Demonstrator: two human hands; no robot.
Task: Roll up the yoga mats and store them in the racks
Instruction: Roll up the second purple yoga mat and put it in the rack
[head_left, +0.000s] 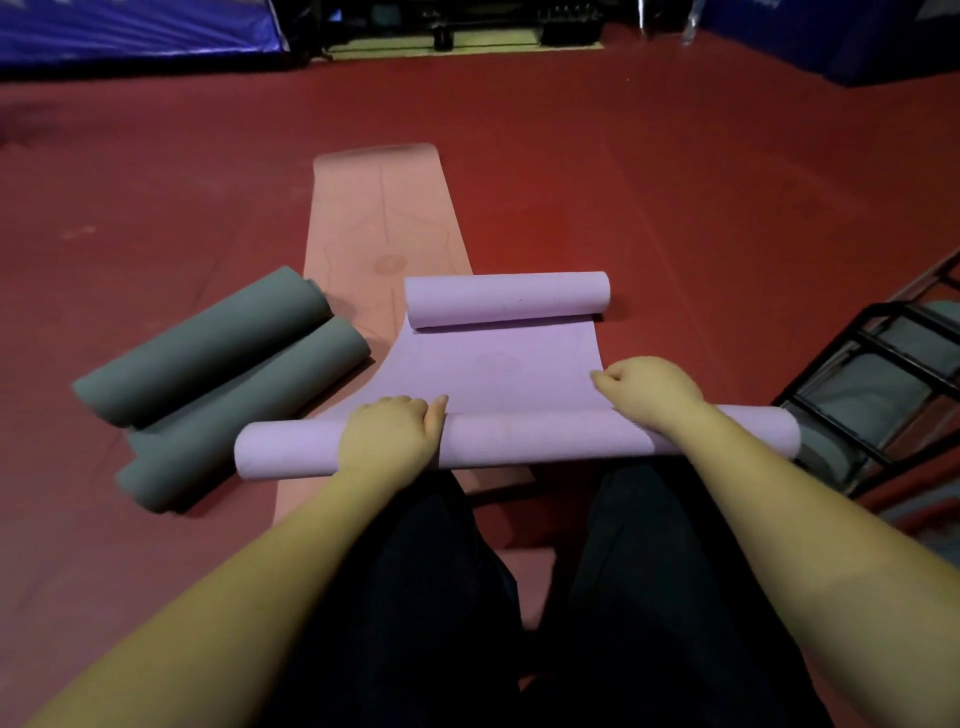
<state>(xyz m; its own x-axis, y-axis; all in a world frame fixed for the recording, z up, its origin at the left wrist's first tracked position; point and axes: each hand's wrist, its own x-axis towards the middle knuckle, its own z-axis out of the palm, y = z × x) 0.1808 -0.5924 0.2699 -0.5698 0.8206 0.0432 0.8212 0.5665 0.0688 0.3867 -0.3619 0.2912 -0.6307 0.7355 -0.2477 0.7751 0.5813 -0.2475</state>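
Rolling the lilac yoga mat (493, 364) from its near end, we are keeping both hands on the near roll (519, 436), which is lying across our lap line, just beyond the dark-trousered knees (467, 571). Our left hand (387, 441) is draped over the roll left of its middle, fingers curled down over the far side and the thumb stretched out along the crease where roll meets flat sheet; our right hand (647, 387) is sitting further right and slightly farther away, knuckles bunched, fingertips apparently pressing on the flat sheet just ahead of the roll. We are judging that the two hands are spaced apart so the roll advances evenly and does not cone at one end. At the far end the same mat is curling into a second roll (506, 299), so only a short flat stretch is remaining between the two. Beneath it a pink mat (379, 218) is lying flat on the red floor (675, 182), running away from us. To the left, two grey rolled mats (223, 364) are resting side by side, touching, presumably awaiting storage. At the right edge a black metal rack (883, 364) is being cut off by the frame; grey shapes inside it are too dim to identify with certainty. We cannot tell how the right fingertips are arranged, since the back of the hand is hiding them. The dark background beyond the floor is too murky to read.
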